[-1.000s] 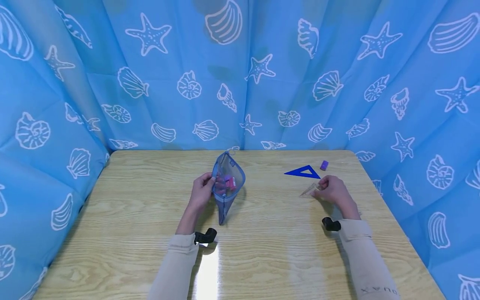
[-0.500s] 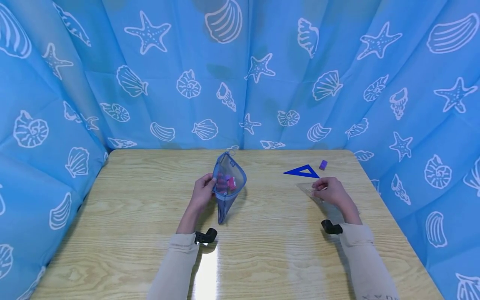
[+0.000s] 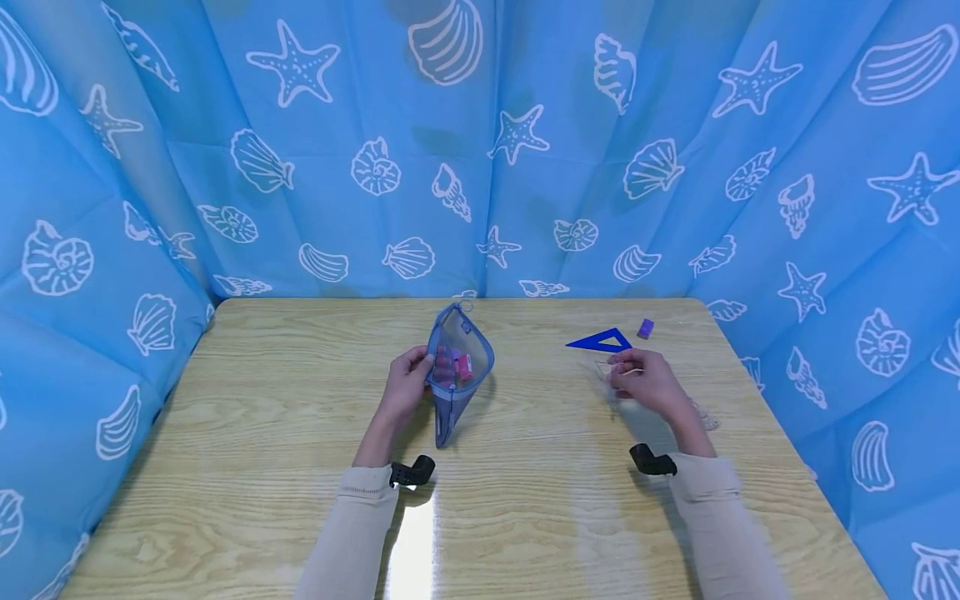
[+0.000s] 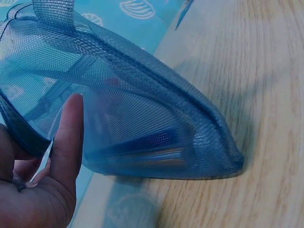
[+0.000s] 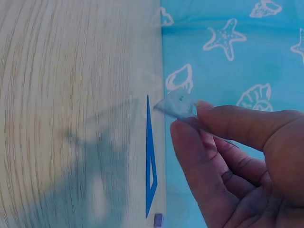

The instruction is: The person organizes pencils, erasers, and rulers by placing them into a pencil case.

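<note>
My left hand grips the side of a blue mesh zip pouch, whose mouth gapes toward me. Through the mesh show a pink item and, in the left wrist view, a dark blue strip low in the pouch. Thumb and fingers of my right hand pinch a small clear set square, raised over the table as its shadow lies apart from it. Just beyond that hand lies a flat blue set square. The held clear piece is partly hidden by the fingers.
A small purple block lies behind the blue set square. Beside my right wrist is a clear piece with fine markings, partly covered by the arm. The wooden table ends at a blue shell-print curtain.
My right hand has lifted the clear set square and moved slightly left, uncovering the marked clear piece near its wrist. The left hand and pouch have barely moved.
</note>
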A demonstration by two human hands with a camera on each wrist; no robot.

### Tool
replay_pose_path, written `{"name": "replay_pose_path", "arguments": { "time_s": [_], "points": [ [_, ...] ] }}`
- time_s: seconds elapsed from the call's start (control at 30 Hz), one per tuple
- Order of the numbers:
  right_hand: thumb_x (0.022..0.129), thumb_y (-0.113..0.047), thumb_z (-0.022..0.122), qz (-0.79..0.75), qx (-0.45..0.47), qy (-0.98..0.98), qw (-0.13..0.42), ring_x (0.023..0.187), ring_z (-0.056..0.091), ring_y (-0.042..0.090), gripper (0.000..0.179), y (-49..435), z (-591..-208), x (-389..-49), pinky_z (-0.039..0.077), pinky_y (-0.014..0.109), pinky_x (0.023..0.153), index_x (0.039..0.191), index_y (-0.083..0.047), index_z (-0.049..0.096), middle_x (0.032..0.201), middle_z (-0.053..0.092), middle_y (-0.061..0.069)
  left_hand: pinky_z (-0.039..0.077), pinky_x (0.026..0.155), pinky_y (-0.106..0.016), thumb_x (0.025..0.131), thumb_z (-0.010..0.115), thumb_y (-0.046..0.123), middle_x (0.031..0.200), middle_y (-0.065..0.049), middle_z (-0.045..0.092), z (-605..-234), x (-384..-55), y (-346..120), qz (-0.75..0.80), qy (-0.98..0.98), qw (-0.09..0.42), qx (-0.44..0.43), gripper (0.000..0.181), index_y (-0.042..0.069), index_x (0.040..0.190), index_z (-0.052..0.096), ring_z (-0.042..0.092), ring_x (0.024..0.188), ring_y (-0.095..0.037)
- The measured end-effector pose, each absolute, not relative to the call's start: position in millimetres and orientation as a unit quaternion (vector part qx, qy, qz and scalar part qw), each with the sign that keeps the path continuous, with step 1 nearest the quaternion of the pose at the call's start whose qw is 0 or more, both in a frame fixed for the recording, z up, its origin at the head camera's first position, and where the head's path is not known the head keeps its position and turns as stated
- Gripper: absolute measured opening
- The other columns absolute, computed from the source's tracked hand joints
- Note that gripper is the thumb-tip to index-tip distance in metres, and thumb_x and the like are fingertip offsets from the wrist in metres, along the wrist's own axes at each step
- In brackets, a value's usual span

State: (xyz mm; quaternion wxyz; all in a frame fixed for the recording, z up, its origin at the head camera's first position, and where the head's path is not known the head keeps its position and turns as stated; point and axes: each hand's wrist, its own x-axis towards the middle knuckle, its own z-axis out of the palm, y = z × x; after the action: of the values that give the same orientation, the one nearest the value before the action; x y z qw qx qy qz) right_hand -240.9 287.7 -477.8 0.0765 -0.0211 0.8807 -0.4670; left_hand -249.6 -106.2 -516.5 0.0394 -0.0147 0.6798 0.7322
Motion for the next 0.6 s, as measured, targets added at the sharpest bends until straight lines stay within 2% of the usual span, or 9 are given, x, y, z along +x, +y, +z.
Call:
{"name": "replay_pose_path", "arguments": {
  "time_s": [0.27,0.4,0.6],
  "points": [
    [0.099,-0.004,0.063,-0.505,-0.031,0.859,0.074,0.089,0.069,0.019,0.040,273.1,-479.4,-240.6,0.062,0.038,0.078,0.134,0.012,0.054,0.107,0.062,0.021,0.057,0.073,-0.027,0.109,0.043,0.010,0.115,-0.021,0.068,-517.2,-251.3,-104.8,0.724,0.688,0.040,-0.027,0.030,-0.003,0.129,0.062,0.067,0.087,-0.012],
    [0.098,-0.002,0.064,-0.519,-0.028,0.851,0.075,0.089,0.070,0.021,0.039,264.3,-478.5,-239.7,0.062,0.039,0.078,0.134,0.012,0.054,0.104,0.061,0.018,0.055,0.071,-0.026,0.109,0.044,0.010,0.110,-0.017,0.069,-519.3,-252.1,-102.6,0.721,0.691,0.040,-0.032,0.029,-0.002,0.128,0.063,0.064,0.085,-0.012],
    [0.097,-0.002,0.065,-0.528,-0.051,0.844,0.079,0.083,0.068,0.016,0.040,253.2,-479.6,-237.4,0.062,0.037,0.076,0.133,0.013,0.054,0.104,0.059,0.017,0.054,0.068,-0.025,0.109,0.045,0.010,0.106,-0.014,0.068,-522.5,-252.8,-98.0,0.724,0.688,0.045,-0.031,0.029,-0.003,0.127,0.063,0.063,0.084,-0.012]
  ]
}}
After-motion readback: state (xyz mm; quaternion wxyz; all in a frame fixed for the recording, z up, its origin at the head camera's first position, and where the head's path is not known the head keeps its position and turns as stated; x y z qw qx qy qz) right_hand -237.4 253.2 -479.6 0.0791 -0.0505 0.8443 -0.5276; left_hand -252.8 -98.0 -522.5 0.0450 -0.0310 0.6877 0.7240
